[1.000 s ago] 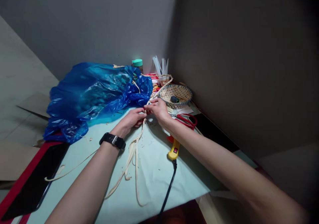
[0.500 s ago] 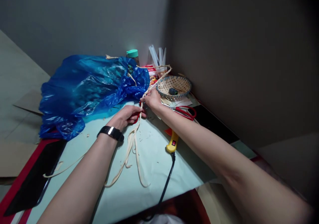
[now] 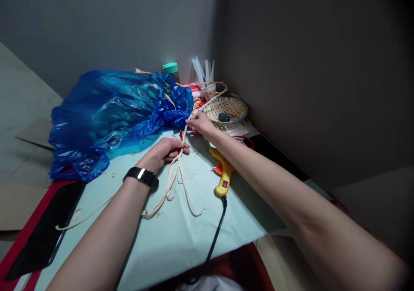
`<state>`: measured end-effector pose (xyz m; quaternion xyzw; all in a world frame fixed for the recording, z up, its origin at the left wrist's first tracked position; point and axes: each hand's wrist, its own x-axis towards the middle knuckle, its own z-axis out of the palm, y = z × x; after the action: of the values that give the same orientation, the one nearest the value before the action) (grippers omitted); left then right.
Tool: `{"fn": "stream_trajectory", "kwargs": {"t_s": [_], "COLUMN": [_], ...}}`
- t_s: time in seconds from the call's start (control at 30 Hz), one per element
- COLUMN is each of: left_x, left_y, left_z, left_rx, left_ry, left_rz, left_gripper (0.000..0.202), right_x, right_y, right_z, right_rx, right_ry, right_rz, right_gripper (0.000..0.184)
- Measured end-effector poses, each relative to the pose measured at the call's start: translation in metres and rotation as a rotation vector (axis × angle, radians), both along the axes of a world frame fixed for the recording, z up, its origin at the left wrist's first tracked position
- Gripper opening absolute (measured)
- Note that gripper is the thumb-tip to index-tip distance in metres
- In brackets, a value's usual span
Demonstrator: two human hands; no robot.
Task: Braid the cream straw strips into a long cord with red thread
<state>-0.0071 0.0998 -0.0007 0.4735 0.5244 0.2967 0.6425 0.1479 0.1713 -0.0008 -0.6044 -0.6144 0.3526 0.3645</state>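
Observation:
A pale braid of flat plant fibre (image 3: 184,132) runs between my two hands over the table. My left hand (image 3: 170,148), with a black band on its wrist, pinches it near the lower end, where loose strands (image 3: 171,179) fan out toward me. Farther up, my right hand (image 3: 199,123) grips the same braid between thumb and fingers. Beyond that hand the braid stretches up and bends over near the paper cup. A small red object (image 3: 181,134) shows behind the braid by my left hand, mostly hidden.
A blue plastic bag (image 3: 119,110) fills the left back. A woven basket (image 3: 237,110) holds a dark spool (image 3: 224,117). Under my right forearm lie a yellow glue gun (image 3: 224,183) and red-handled scissors (image 3: 247,142), partly covered. Behind stand a cup of glue sticks (image 3: 209,91) and a green-lidded jar (image 3: 171,69).
My right hand has shifted slightly right along with the braid. The loose strands have drawn upward a little, and more of the glue gun shows beside my right forearm.

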Motion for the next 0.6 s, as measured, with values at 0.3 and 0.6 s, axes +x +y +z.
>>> {"fn": "stream_trajectory", "kwargs": {"t_s": [0.3, 0.6], "left_x": [0.001, 0.017], "left_y": [-0.014, -0.028], "left_z": [-0.001, 0.002], "left_rx": [0.050, 0.122], "left_ry": [-0.133, -0.115], "left_rz": [0.078, 0.249], "left_gripper": [0.006, 0.007], "right_x": [0.013, 0.006], "right_y": [-0.086, -0.123], "right_z": [0.001, 0.001], "right_rx": [-0.002, 0.001], "right_ry": [-0.084, -0.046], "right_rz": [0.311, 0.318], "right_gripper": [0.010, 0.017]}}
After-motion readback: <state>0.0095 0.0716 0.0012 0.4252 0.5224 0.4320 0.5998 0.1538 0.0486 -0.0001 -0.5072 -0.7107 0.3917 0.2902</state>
